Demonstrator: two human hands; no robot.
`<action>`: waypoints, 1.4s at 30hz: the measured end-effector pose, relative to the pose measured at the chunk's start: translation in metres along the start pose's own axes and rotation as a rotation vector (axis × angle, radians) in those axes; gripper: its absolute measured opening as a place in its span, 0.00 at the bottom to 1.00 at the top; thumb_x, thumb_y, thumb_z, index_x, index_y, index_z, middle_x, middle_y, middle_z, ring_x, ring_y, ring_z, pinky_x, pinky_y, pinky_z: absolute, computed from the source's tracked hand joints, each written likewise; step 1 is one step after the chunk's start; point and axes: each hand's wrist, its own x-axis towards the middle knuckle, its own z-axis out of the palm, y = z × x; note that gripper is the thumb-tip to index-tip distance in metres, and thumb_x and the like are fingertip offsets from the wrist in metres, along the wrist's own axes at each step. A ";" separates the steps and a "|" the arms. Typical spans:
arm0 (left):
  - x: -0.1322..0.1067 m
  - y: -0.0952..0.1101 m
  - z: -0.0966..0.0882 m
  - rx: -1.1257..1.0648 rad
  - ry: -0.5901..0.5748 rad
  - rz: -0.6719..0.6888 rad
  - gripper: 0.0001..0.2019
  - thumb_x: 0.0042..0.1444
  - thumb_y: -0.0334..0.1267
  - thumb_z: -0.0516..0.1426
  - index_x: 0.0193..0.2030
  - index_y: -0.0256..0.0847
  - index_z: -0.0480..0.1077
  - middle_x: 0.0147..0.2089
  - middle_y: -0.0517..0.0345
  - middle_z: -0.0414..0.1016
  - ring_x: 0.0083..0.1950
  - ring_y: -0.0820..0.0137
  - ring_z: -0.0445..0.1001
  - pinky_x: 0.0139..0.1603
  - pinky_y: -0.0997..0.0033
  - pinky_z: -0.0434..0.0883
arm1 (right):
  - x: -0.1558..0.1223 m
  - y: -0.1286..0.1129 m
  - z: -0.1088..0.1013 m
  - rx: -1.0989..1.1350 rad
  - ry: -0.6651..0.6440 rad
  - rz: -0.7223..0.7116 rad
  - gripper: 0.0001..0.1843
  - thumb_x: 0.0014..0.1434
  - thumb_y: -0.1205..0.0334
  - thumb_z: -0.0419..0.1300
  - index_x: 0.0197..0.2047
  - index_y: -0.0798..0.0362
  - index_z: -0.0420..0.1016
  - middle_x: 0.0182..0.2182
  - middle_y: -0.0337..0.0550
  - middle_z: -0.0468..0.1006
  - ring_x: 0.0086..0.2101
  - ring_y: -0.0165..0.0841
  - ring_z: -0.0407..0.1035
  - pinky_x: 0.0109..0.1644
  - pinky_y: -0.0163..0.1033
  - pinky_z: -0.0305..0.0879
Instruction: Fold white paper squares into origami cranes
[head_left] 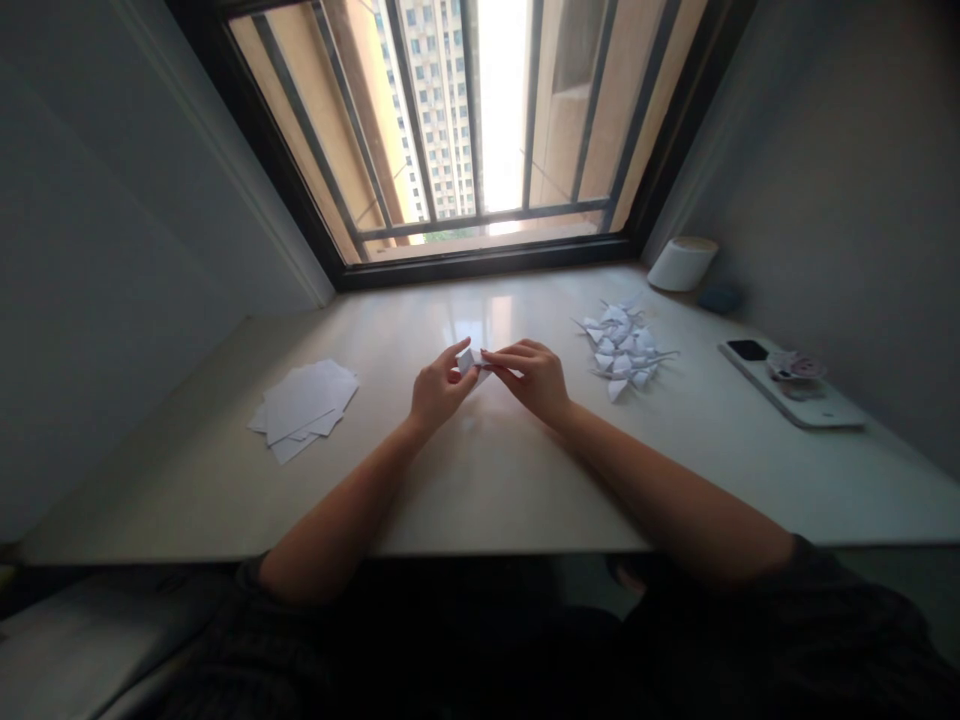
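A small piece of folded white paper [468, 359] is held between my two hands over the middle of the white surface. My left hand [442, 385] grips its left side, thumb and fingers closed on it. From the right, my right hand [534, 375] pinches the paper's other end with its fingertips. The fingers partly cover the folds, so its exact shape cannot be made out. To the right of my right hand lies a heap of folded white paper pieces [622, 345] with thin pointed ends. Left of my left hand is a loose stack of flat white paper sheets [304, 400].
A white phone [821, 408] with a ring-like item on its back lies at the right. Behind it, a white cylindrical container [681, 264] stands by the wall near a dark bluish object [720, 298]. A barred window [480, 265] borders the back of the white surface [480, 500].
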 end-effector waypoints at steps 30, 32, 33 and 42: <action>0.006 -0.005 0.006 -0.419 -0.020 -0.114 0.18 0.52 0.38 0.59 0.50 0.38 0.74 0.41 0.53 0.80 0.40 0.68 0.77 0.44 0.69 0.71 | 0.000 -0.006 0.001 0.193 -0.002 0.038 0.13 0.61 0.59 0.59 0.48 0.41 0.79 0.41 0.39 0.83 0.36 0.34 0.73 0.43 0.41 0.70; 0.006 -0.005 0.006 -0.424 -0.017 -0.117 0.18 0.51 0.38 0.59 0.49 0.37 0.74 0.41 0.53 0.80 0.40 0.68 0.76 0.44 0.69 0.71 | 0.000 -0.006 0.001 0.193 -0.009 0.027 0.13 0.61 0.60 0.59 0.48 0.41 0.78 0.41 0.39 0.83 0.36 0.34 0.73 0.44 0.41 0.70; 0.006 -0.005 0.005 -0.427 -0.017 -0.117 0.18 0.51 0.38 0.59 0.49 0.37 0.74 0.40 0.53 0.80 0.39 0.68 0.76 0.43 0.69 0.71 | 0.000 -0.006 0.001 0.194 -0.014 0.023 0.13 0.61 0.60 0.59 0.49 0.41 0.78 0.41 0.39 0.83 0.37 0.34 0.74 0.44 0.41 0.70; 0.008 -0.005 0.005 -0.452 -0.012 -0.150 0.18 0.50 0.39 0.59 0.48 0.37 0.75 0.38 0.54 0.80 0.37 0.69 0.75 0.41 0.70 0.70 | -0.001 -0.004 0.004 0.201 -0.006 -0.012 0.15 0.62 0.59 0.57 0.51 0.41 0.77 0.42 0.39 0.82 0.37 0.35 0.73 0.44 0.42 0.70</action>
